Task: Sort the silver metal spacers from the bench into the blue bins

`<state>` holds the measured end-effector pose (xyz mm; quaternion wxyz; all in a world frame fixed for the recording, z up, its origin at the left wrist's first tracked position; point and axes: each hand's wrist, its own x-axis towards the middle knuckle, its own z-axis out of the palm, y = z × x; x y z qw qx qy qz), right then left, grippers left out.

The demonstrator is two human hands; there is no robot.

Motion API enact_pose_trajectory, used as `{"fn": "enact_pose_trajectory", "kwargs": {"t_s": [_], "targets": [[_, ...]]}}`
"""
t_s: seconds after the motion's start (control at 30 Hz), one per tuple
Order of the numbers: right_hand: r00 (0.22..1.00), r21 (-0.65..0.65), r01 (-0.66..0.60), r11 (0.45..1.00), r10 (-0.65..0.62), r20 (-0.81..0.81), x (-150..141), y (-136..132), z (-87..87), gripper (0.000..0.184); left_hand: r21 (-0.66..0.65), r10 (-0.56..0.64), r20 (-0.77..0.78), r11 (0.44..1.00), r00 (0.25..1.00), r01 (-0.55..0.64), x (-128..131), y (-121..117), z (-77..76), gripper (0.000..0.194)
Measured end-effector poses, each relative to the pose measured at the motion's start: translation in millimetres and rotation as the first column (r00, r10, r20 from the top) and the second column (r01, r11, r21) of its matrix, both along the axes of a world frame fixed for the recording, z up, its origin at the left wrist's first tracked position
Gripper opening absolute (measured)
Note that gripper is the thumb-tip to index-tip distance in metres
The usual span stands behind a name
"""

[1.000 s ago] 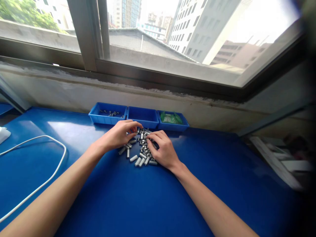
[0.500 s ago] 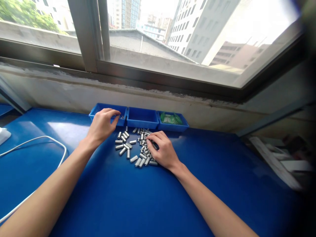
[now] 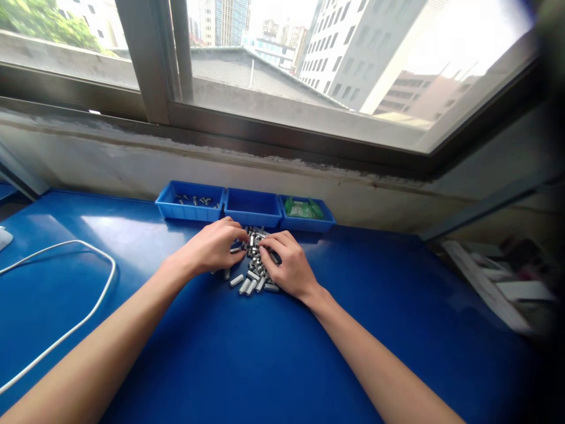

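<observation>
A loose pile of silver hex standoffs lies on the blue tabletop, partly hidden by both hands. My left hand is over the pile's left side, thumb and fingers apart at the small metal pieces, with some standoffs covered beneath it. On the right edge of the pile rests my right hand, its fingers curled and thumb and forefinger tips close together. Whatever sits between those tips is too small to make out. Just behind the pile stands the middle blue bin.
The left blue bin holds several small screws. In the right blue bin is a green plastic bag. A white cable curves across the table at left. Behind the bins run a wall and a window frame.
My left hand went from the pile to the left bin's front edge, then came back right to the pile. My right hand has stayed at the pile's right side. The view shifted slightly.
</observation>
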<state>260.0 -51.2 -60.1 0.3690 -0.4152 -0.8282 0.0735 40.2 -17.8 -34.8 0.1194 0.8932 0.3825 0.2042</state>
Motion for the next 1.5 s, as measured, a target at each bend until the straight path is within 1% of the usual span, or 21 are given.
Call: {"fn": "enact_pose_trajectory", "kwargs": {"t_s": [0.13,0.3,0.37,0.47,0.57,0.63,0.77,0.93,1.07,1.13,1.2,1.27,1.33,1.37,1.4,1.5], "targets": [[1.0,-0.005,-0.002,1.0,0.002,0.005,0,0,-0.1,0.014,-0.003,0.03,-0.008,1.0,1.0,-0.03,1,0,-2.0,0.014],[1.0,-0.013,-0.004,1.0,0.004,0.007,0,0,0.1,0.015,-0.008,-0.016,0.034,1.0,0.999,0.016,-1,6,-8.6,0.012],[1.0,-0.012,-0.008,1.0,0.008,0.003,0,0,-0.1,0.014,0.004,-0.025,0.047,1.0,0.999,0.025,-2,8,-11.6,0.013],[1.0,-0.012,-0.008,1.0,0.008,0.001,0,0,0.0,0.015,0.045,0.002,0.044,0.999,0.999,-0.004,-3,9,-13.9,0.017],[1.0,-0.016,-0.006,1.0,0.006,0.003,0,-1,0.5,0.015,0.075,0.044,0.057,0.996,0.997,-0.049,-4,9,-12.7,0.022],[1.0,-0.017,-0.006,1.0,0.006,0.003,0,-1,0.5,0.014,0.081,0.056,0.108,0.995,0.993,-0.065,-4,9,-10.6,0.024],[1.0,-0.013,-0.008,1.0,0.008,0.01,0,0,-0.2,0.014,0.101,0.015,0.197,0.994,0.98,-0.035,-3,8,-5.8,0.029],[1.0,-0.021,-0.014,1.0,0.014,0.008,0,0,-0.6,0.013,0.159,-0.047,0.217,0.987,0.975,0.012,0,6,-2.3,0.032],[1.0,-0.025,-0.019,0.999,0.019,0.004,1,0,0.0,0.013,0.172,-0.037,0.212,0.985,0.977,0.0,-1,7,-0.2,0.029],[1.0,-0.023,-0.022,0.999,0.022,0.0,0,0,0.3,0.013,0.186,0.028,0.214,0.98,0.976,-0.069,-6,8,3.0,0.026],[1.0,-0.018,-0.022,1.0,0.022,-0.005,0,0,0.5,0.014,0.219,0.16,0.245,0.952,0.956,-0.215,-15,10,7.6,0.023],[1.0,-0.015,-0.02,1.0,0.019,-0.008,0,0,0.6,0.014,0.252,0.324,0.294,0.881,0.899,-0.4,-28,13,11.6,0.021],[1.0,-0.014,-0.02,1.0,0.019,-0.011,0,0,0.6,0.014,0.269,0.452,0.321,0.799,0.832,-0.537,-41,17,12.3,0.022],[1.0,-0.014,-0.02,1.0,0.02,-0.012,0,0,0.6,0.014,0.265,0.489,0.31,0.779,0.815,-0.568,-47,19,11.1,0.024],[1.0,-0.015,-0.021,1.0,0.02,-0.013,0,0,0.6,0.014,0.258,0.509,0.295,0.773,0.809,-0.58,-52,21,9.0,0.026],[1.0,-0.014,-0.018,1.0,0.018,-0.016,-1,0,0.6,0.013,0.268,0.508,0.287,0.771,0.812,-0.577,-57,24,1.6,0.025]]}}
